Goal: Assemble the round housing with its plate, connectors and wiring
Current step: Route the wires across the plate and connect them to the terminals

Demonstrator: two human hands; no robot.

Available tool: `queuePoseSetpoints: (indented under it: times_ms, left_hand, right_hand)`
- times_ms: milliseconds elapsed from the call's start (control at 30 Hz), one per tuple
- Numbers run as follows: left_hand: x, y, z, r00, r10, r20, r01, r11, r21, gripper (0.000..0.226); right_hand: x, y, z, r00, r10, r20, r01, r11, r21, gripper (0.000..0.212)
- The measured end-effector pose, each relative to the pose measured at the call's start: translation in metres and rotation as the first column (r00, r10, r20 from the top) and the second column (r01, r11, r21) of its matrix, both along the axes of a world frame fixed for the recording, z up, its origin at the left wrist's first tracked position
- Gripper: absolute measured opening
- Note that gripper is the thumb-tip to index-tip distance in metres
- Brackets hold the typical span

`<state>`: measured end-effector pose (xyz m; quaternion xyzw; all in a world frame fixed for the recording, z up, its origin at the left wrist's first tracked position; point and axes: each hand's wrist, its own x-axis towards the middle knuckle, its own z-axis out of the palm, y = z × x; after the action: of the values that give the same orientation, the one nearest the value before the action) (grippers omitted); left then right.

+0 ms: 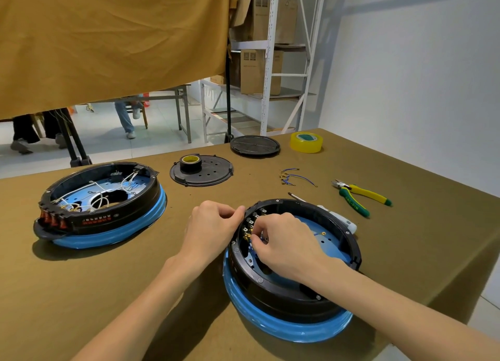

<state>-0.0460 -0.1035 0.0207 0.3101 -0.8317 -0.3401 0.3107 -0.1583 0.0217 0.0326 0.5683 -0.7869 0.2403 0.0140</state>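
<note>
Near the table's front edge sits the round housing [295,266]: left hand [213,228] grips its rim, right hand [284,241] pinches a blue wire onto brass terminals [247,232]. Wiring barely begun; loose wires [293,177], perforated plate [201,170] unfitted.

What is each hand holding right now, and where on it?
The left hand grips the near housing by its black rim. The right hand pinches something small by the brass connectors inside; what exactly is hidden.
</note>
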Motion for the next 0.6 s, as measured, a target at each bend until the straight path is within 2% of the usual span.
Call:
queuePoseSetpoints:
  times_ms: [433, 600]
  left_hand:
    - [-0.001, 0.007, 0.004, 0.992, 0.079, 0.096, -0.065, 0.988, -0.140, 0.056]
    - [0.001, 0.002, 0.021, 0.954, 0.086, 0.286, -0.052, 0.991, -0.122, 0.050]
  right_hand:
    - [0.010, -0.001, 0.009, 0.998, 0.026, -0.059, -0.025, 0.999, 0.021, 0.018]
    - [0.005, -0.004, 0.020, 1.000, 0.003, 0.019, -0.004, 0.998, 0.069, 0.017]
